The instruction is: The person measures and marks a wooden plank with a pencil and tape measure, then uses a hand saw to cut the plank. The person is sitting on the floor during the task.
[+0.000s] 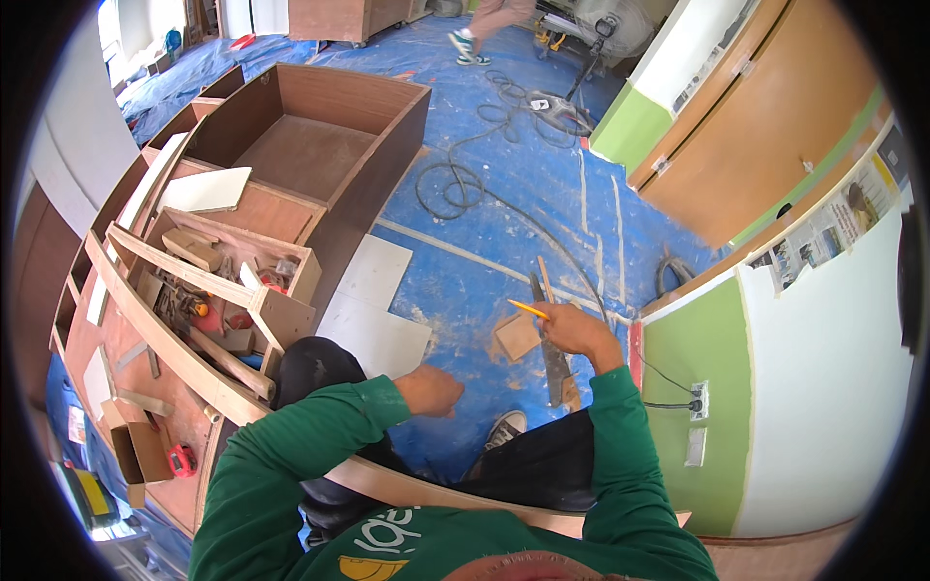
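My right hand (573, 334) grips a yellow pencil (526, 308) above a long dark metal strip (555, 378), a wooden stick (543, 273) and a small square wood piece (518, 338) on the blue sheeting. My left hand (430, 391) is curled beside my knee, near white boards (373, 341); whatever its fingers hold, if anything, is hidden. A pale wooden plank (385, 477) lies across below my forearms. To my left, an open wooden toolbox (303, 276) holds tools and offcuts, with a long curved wood strip (155, 324) over its near side.
Brown cabinet carcasses (398, 113) lie at the left, with a red tape measure (182, 461) on a panel. A cable (455, 189) coils on the floor. At the back, a person's legs (489, 24) are stepping. A green-and-white wall (701, 365) and wooden door (746, 131) stand right.
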### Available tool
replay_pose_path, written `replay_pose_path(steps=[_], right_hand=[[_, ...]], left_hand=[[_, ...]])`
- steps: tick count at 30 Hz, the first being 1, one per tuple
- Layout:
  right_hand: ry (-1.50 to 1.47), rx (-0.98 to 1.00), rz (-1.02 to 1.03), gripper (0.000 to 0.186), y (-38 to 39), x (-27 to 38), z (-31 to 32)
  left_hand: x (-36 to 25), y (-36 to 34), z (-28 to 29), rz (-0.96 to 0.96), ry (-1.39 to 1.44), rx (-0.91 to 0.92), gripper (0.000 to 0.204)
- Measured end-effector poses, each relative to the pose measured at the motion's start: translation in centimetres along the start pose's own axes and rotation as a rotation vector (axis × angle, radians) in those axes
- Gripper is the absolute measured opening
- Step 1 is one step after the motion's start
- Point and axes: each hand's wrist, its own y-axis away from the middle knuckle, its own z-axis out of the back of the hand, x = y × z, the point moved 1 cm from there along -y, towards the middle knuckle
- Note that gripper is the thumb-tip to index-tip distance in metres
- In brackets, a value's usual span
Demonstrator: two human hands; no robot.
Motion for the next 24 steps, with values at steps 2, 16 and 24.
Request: replay_pose_path(steps=[2,16,24], right_hand=[[0.018,0.013,-0.004,0.043,0.0,0.1,0.1],[0.029,0.017,-0.018,0.043,0.4,0.9,0.5],[0.011,0.038,-0.022,0.043,0.2,0.4,0.2]], left_hand=[[0.0,-0.1,-0.1,-0.012,-0.006,-0.005,0.048],[0.0,0.1,0.0,-0.017,0.009,-0.001,0.046],[0.0,0.1,0.0,-0.020,0.004,0.008,0.047]])
